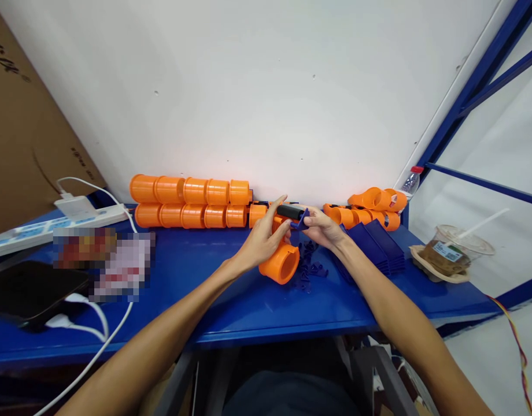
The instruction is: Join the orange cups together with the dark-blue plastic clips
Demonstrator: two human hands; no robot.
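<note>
My left hand (pixel 262 236) is curled around an orange plastic cylinder (pixel 281 263) held just above the blue table (pixel 231 300); its open end faces me. My right hand (pixel 321 227) pinches a small dark blue clip (pixel 301 220) against a short black tube (pixel 289 211) at the top of the orange piece. Both hands meet at the middle of the table. A small heap of dark blue clips (pixel 309 267) lies right below them.
Two rows of joined orange cylinders (pixel 190 202) line the wall at the left, more orange pieces (pixel 372 208) at the right. Stacked blue flat parts (pixel 376 245), a drink cup with straw (pixel 450 251), a power strip (pixel 53 222), a black phone (pixel 29 292) and white cables.
</note>
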